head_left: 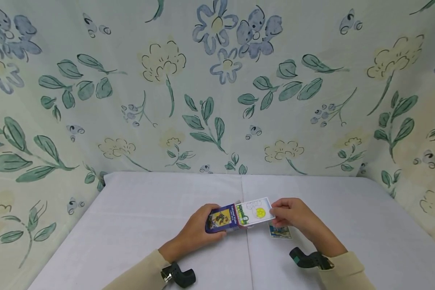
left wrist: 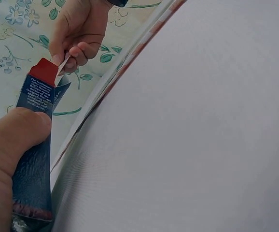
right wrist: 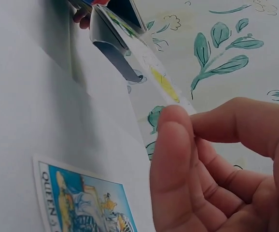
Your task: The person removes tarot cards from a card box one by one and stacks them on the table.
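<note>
Head view: left hand (head_left: 197,233) wraps around the blue card box (head_left: 222,219), fingers curled on it, pinning it low to the white table (head_left: 137,225) so it stays put, open end toward the right hand. Right hand (head_left: 293,215) pinches the far end of a card (head_left: 255,211) with a yellow disc printed on it; the card's near end sits at the box mouth, partly in, held level so it lines up with the opening. A second card (head_left: 280,231) lies flat on the table just right of the box, under the right hand, touching neither hand.

Left wrist view: thumb (left wrist: 19,130) presses along the box (left wrist: 35,145) side, red flap (left wrist: 45,72) open at the far end. Right hand (left wrist: 79,34) beyond the box, fingertips nipped on the card's white edge (left wrist: 62,66).

Right wrist view: thumb (right wrist: 171,159) and forefinger clamp the card (right wrist: 163,84), which runs up toward the box. The loose card (right wrist: 81,203) sits below the box, face up, reading "QUEEN".
</note>
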`<state>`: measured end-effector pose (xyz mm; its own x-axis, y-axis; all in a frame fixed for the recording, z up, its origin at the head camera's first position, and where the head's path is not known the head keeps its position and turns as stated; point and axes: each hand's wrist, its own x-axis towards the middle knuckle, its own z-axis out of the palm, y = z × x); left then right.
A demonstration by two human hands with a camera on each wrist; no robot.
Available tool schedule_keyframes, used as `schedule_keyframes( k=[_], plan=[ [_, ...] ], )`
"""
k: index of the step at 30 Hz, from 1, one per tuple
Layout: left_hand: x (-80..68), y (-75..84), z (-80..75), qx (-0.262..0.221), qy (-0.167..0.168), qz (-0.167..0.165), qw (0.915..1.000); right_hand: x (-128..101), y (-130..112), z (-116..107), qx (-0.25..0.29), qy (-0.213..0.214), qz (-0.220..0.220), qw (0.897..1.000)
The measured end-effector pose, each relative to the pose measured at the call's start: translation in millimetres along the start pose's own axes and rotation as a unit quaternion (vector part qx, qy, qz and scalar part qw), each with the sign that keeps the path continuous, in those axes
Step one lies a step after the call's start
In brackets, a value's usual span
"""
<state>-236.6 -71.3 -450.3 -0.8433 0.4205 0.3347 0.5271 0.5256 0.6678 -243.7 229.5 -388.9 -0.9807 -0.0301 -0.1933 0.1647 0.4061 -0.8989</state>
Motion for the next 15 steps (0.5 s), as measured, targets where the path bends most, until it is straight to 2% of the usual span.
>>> schedule_keyframes(
  k=[15],
  plan=[
    [0.2,0.1,0.5,-0.005,-0.003,-0.005,1.0,-4,-6,-16,0.018,-0.016,0.0,1.0]
  ],
)
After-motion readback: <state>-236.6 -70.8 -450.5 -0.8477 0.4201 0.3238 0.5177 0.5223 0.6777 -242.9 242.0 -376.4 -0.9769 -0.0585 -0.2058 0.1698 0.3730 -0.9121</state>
